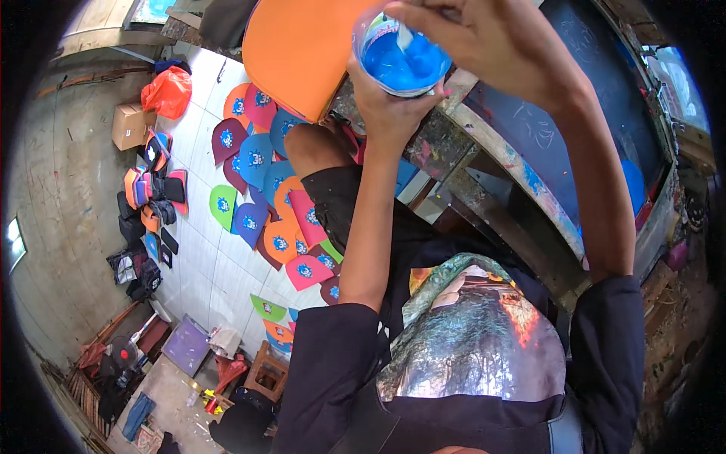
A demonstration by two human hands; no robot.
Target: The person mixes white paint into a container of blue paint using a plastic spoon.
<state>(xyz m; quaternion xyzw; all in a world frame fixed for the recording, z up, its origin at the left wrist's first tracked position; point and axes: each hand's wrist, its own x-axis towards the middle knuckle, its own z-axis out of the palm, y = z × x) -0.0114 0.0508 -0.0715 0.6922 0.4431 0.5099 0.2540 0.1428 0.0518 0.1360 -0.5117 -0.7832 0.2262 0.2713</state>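
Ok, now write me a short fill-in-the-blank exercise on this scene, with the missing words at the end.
1. The left hand holds a cup of ____ liquid.
2. The pale stick in it is held by the other hand, the ____ one.
3. The large panel left of the cup is coloured ____.

Missing words: blue; right; orange.

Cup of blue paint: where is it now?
Head view, top edge, slightly right of centre: the cup of blue paint is in the left hand, between the large orange panel and the right hand.
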